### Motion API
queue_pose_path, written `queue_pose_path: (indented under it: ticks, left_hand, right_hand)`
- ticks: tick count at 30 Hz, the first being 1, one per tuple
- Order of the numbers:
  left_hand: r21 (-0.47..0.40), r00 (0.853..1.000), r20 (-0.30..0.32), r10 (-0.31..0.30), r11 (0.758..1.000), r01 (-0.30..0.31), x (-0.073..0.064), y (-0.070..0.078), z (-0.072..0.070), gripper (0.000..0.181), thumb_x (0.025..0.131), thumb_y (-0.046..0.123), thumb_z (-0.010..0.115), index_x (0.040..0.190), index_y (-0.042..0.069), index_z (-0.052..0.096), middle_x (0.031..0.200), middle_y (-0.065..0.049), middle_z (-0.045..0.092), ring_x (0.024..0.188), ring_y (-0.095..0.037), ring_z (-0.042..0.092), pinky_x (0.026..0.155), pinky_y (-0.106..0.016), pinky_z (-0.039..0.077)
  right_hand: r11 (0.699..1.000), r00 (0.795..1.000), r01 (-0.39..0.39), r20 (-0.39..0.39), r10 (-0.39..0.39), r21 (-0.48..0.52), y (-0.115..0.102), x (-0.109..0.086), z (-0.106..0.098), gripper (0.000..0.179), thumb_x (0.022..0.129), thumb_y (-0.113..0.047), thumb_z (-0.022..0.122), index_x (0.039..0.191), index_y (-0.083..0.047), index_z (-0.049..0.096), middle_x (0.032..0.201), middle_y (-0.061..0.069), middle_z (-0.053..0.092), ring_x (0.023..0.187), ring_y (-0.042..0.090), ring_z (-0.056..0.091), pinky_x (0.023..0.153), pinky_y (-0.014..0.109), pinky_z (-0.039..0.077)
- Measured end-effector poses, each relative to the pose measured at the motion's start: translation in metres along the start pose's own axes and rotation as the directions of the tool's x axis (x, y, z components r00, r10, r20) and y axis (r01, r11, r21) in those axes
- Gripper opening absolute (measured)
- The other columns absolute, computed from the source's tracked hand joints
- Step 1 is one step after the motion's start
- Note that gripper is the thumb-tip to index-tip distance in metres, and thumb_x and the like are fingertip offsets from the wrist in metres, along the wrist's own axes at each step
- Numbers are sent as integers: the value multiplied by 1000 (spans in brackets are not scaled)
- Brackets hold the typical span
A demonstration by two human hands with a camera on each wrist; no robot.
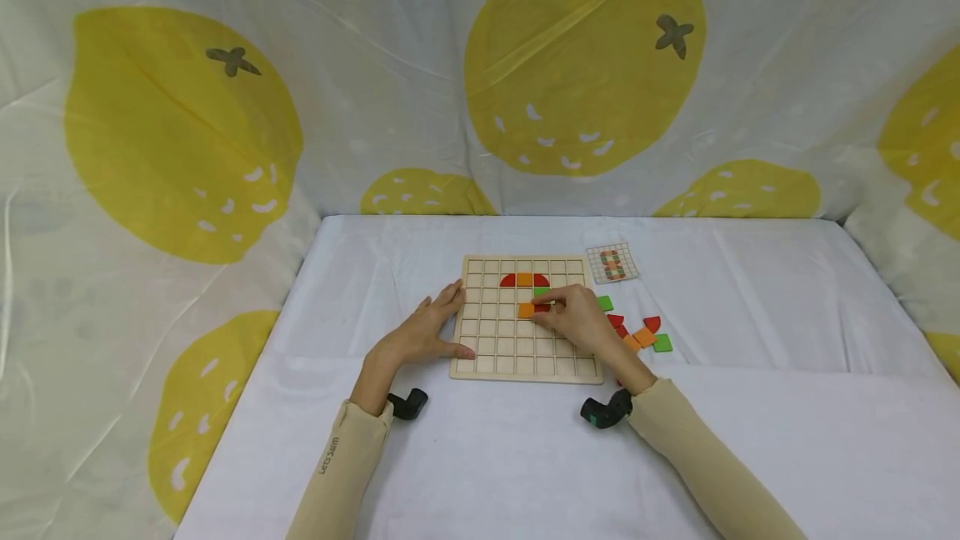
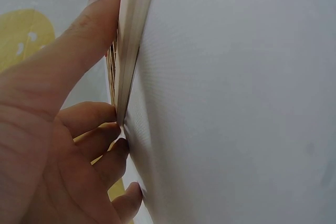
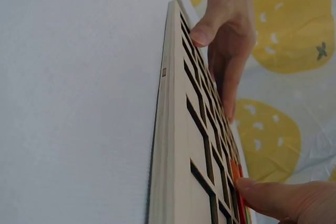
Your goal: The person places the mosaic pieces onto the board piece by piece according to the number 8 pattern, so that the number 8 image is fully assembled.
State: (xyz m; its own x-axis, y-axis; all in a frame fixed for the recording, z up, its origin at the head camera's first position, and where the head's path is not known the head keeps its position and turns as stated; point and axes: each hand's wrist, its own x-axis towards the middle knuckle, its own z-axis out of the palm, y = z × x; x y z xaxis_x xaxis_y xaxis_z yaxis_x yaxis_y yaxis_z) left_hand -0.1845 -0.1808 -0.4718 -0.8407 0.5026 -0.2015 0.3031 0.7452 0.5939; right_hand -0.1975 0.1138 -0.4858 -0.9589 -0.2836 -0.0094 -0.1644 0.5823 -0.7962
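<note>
A wooden grid board (image 1: 487,364) lies on the white table. My left hand (image 1: 420,333) rests at its left side, fingers spread along the edge and thumb (image 2: 86,35) on the near left corner. Above the board's middle, my right hand (image 1: 581,319) pinches an orange square tile (image 1: 526,311) between thumb and index finger, at a grid cell. A red piece (image 1: 542,307) shows between those fingers, partly hidden. Farther up sit two red quarter-rounds (image 1: 508,281) with another orange square (image 1: 524,279) between them. A green tile (image 1: 541,292) lies below the right one.
Right of the board lie loose tiles: green squares (image 1: 663,343), orange squares (image 1: 643,337) and red quarter-rounds (image 1: 652,324), some hidden by the right forearm. A small pattern card (image 1: 612,263) lies by the board's far right corner. Lemon-print cloth (image 1: 390,90) hangs behind the table.
</note>
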Motion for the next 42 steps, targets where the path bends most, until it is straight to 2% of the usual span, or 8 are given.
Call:
queue_pose_path:
  ticks: [15,25,33,42]
  left_hand:
    - [-6,1000,10,-3,1000,3,1,2,0,113,82,41,87,162,-3,20,175,-15,5,163,-31,7,132,-59,5]
    - [-24,1000,11,-12,1000,12,1,0,-1,114,82,40,88,162,-3,19,175,-14,4,164,-31,6,132,-59,3]
    - [-29,1000,11,-10,1000,10,0,1,-1,114,82,38,88,162,-4,18,175,-16,4,163,-36,2,132,-61,4]
    - [-19,999,23,-23,1000,24,1,2,-1,114,83,40,87,163,-3,17,174,-19,4,163,-35,0,132,-59,3]
  right_hand:
    - [999,1000,-2,6,2,-44,1,2,2,26,89,-20,82,113,-9,81,53,-3,43,48,11,37,46,19,25]
    - [987,998,52,32,-48,-153,-5,3,1,30,90,-21,82,117,-9,80,51,-4,44,44,10,37,44,19,23]
    - [987,998,55,21,-53,-150,-4,2,2,30,91,-22,82,118,-8,80,50,-4,43,44,9,36,44,18,23]
    - [987,998,63,8,-62,-145,-2,2,3,29,90,-21,82,116,-8,80,51,-3,47,44,9,37,44,18,23]
